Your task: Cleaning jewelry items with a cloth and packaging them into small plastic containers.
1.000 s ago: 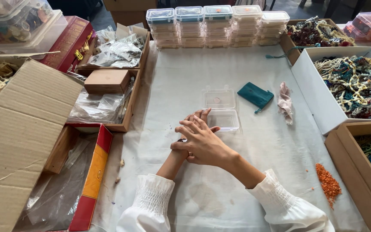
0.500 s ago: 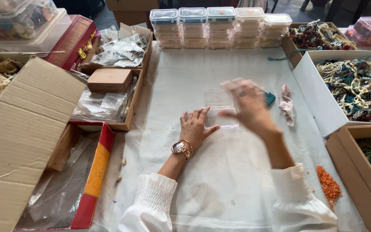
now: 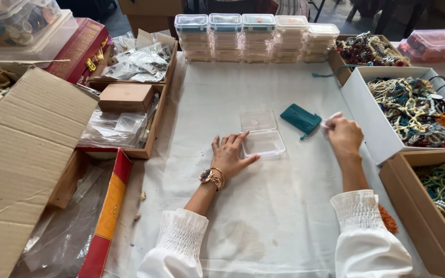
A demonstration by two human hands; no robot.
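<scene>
The open clear plastic box (image 3: 260,135) at mid-tabletop is steadied by the spread left hand (image 3: 228,156). A small pale item (image 3: 330,120) is pinched in the right hand (image 3: 344,137), right of the teal pouch (image 3: 300,119). Packing seems underway; placement calls for a leftward carry.

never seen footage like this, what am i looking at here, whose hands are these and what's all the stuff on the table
The camera sits on a person's head and looks down, so both white-sleeved arms are the wearer's own. The left hand, with a gold wristwatch, lies flat on the white cloth and touches an open clear plastic case. The right hand is closed around something small and pale; what it is cannot be told. A teal pouch lies between the case and that hand. Stacks of small clear boxes line the far edge, and boxes of beaded jewellery stand on the right.
</scene>
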